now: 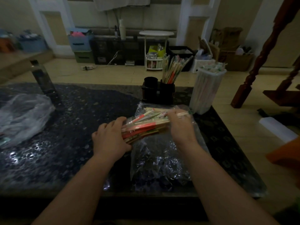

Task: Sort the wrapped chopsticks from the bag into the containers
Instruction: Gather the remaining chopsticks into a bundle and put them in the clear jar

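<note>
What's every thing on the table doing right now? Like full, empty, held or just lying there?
Left hand: grips the bundle's left end.
Right hand: grips the bundle's right end.
Chopstick bundle: lying sideways, wrapped in the clear bag.
Clear bag: crumpled on the table.
Black holder: right cup holds upright chopsticks; nothing sticks out of the left cup.
White container: upright, packed full.
Other bag: crumpled, untouched.

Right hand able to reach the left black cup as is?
Probably yes: the right hand holds the chopstick bundle just in front of the left black cup, with only the clear bag between.
</note>
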